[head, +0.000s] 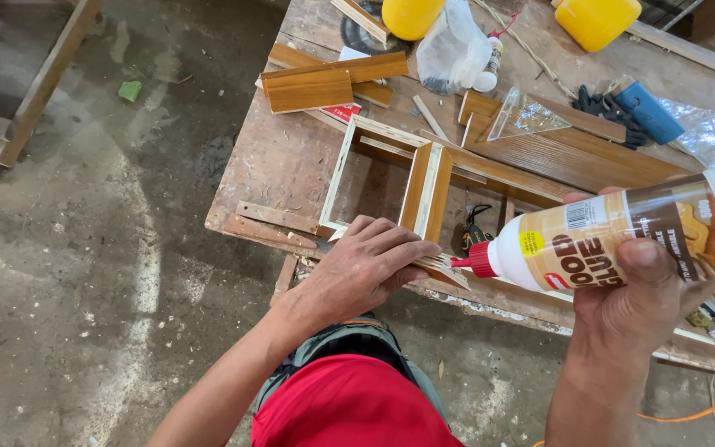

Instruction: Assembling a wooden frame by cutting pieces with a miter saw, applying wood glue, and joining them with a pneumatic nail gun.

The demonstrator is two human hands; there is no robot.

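Right hand [643, 285] clamps a white glue bottle with red nozzle [614, 236], tip pointing left at the thin wooden strip [440, 266]; left hand [366, 269], fingers together, presses it flat at centre frame

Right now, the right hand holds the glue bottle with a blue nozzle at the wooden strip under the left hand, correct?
Not quite: in the head view the nozzle is red, not blue. The right hand does hold the glue bottle at the wooden strip under the left hand.

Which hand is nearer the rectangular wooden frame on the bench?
Left. The left hand presses on the rectangular wooden frame's near corner; the right hand holds a white glue bottle off to its right.
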